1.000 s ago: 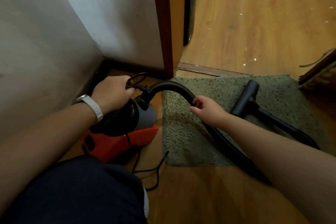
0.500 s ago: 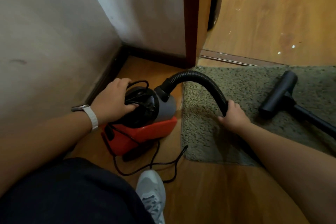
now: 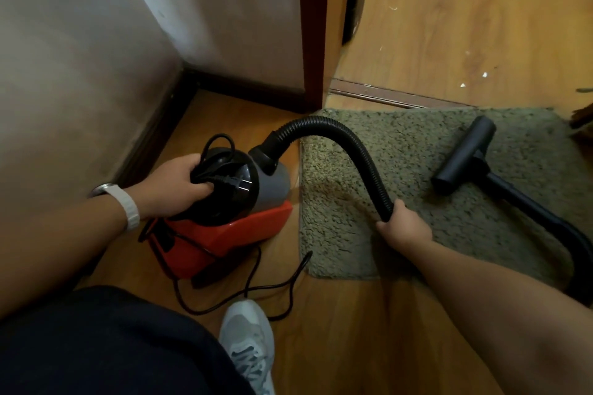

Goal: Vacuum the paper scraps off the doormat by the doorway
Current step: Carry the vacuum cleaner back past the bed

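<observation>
Compared with half a second earlier, the plug is now laid bare across the black top of the vacuum cleaner, left of centre in the frame. The left hand is curled round the bundled cord beside it, where before the top was merely covered. The right hand, right of centre, is closed round the ribbed hose low on its arch, much as it was. The doormat is spread across the right half of the frame below the threshold, and the nozzle is left lying on it untended. White paper scraps are seen only on the wooden floor beyond, at the upper right; on the speckled pile none can be told apart. The step in hand is judged to be the freeing of the cord so that power can be had. It is best done if the loops are lifted off the top rather than dragged, since the small canister could be tipped. The hose should be held slack so that no pull is passed to the body, and the loose run of cord near the shoe, at the lower centre, should be kept from underfoot.
</observation>
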Motion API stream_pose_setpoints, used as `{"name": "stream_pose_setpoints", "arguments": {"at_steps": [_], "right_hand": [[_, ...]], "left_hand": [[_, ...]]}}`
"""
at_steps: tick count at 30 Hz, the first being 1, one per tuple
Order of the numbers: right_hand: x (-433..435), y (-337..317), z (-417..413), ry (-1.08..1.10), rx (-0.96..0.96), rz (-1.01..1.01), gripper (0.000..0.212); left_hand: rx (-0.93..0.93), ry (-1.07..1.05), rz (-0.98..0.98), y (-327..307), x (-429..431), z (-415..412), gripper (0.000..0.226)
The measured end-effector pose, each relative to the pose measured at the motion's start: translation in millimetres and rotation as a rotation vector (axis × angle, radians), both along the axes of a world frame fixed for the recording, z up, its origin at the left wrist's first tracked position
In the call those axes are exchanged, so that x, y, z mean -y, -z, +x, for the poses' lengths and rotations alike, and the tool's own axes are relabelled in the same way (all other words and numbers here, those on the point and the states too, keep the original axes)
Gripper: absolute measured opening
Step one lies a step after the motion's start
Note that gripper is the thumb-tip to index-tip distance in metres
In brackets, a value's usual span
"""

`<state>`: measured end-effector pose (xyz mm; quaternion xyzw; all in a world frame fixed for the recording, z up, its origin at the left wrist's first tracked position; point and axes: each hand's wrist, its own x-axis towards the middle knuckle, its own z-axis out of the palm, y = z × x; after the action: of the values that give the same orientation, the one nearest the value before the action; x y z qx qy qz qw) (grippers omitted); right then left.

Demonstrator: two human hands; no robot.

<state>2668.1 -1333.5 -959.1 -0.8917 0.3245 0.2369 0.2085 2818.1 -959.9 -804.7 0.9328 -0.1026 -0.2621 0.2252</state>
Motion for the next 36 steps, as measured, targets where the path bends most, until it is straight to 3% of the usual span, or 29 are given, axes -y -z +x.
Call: {"name": "stream_pose_setpoints", "arguments": {"at_steps": [5,10,17,26,36], "right_hand": [[2.2,-9.9,11.9,0.012,0.117,-0.003,0.031],[7.4,-32.0,9.9,0.039,0.114,0.003,0.03],[33.0,-115.9,-1.6,-0.001,0.063,-0.014,0.027],[67.4,-246.9,-19.5,-0.003,0.0,-0.03,0.024],[116.1,-374.1,-26.8,0.095,0.033,0.019,0.022]], "left_hand": [[0.007,-0.033,-0.062,-3.1,28.3,-6.4,0.013],[-0.14,-0.021,-0.068,-18.6,63.4,-13.7,0.013],[-0.108,-0.066,-0.055,-60.8,82.3,-17.1,0.011],[-0.075,-0.182,-0.006,-181.0,126.1,-29.3,0.015],[-0.094,-0.256,-0.101,-308.5,187.8,-55.9,0.005]]}}
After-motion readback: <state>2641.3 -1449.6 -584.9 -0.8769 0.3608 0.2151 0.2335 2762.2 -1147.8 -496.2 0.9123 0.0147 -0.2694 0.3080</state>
